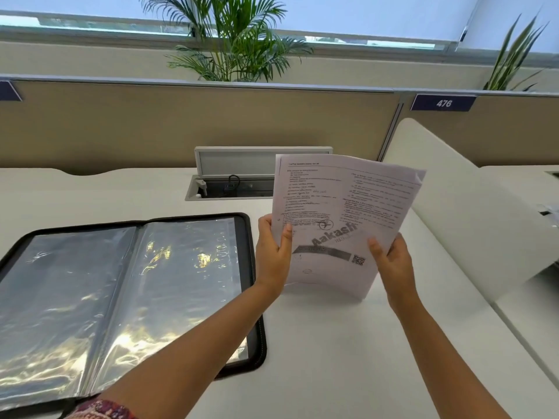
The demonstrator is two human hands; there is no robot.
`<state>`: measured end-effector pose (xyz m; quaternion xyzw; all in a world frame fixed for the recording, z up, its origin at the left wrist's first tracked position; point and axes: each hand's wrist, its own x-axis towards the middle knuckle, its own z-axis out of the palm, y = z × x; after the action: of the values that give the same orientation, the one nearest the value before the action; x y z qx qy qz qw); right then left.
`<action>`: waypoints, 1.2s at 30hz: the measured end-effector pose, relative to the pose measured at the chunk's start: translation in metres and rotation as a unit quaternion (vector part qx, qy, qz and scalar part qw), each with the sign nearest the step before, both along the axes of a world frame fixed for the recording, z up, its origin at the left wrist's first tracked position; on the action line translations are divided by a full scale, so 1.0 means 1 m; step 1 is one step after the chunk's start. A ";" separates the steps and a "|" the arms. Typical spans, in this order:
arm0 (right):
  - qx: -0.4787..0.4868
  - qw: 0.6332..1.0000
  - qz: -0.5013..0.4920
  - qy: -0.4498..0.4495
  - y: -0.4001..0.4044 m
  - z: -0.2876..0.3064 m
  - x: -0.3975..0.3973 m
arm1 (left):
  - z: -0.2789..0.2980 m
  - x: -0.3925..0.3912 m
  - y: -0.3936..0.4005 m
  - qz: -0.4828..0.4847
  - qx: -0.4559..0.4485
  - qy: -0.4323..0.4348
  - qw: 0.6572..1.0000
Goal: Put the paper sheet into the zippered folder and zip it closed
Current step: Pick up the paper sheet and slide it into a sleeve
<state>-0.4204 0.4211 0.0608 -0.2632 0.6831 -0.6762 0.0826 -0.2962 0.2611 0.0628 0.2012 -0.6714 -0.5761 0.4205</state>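
Observation:
A printed paper sheet (pixel 338 207) stands upright above the white desk, its lower edge curved against the desk surface. My left hand (pixel 272 255) grips its left edge and my right hand (pixel 393 264) grips its lower right edge. The black zippered folder (pixel 255 328) lies open flat on the desk to the left of the paper, showing shiny clear plastic sleeves (pixel 121 297). My left forearm crosses over the folder's right corner.
An open cable box (pixel 233 182) with a raised lid sits in the desk behind the paper. A white divider panel (pixel 469 213) rises on the right. A beige partition (pixel 181 125) with plants behind it closes the back.

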 end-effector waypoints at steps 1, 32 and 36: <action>-0.019 1.000 0.004 0.001 0.000 0.004 -0.001 | 0.000 0.000 0.000 -0.002 -0.004 0.001 1.000; 0.104 0.988 0.006 -0.116 -0.013 0.002 -0.007 | -0.021 0.019 -0.035 0.108 0.020 -0.093 0.990; 0.063 0.980 -0.001 -0.186 -0.019 0.002 -0.003 | -0.038 0.064 -0.079 0.140 -0.072 -0.212 0.965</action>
<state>-0.4237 0.4024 0.0626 -0.1260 0.6974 -0.6691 0.2240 -0.2320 0.1820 0.0253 0.3793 -0.7504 -0.4058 0.3584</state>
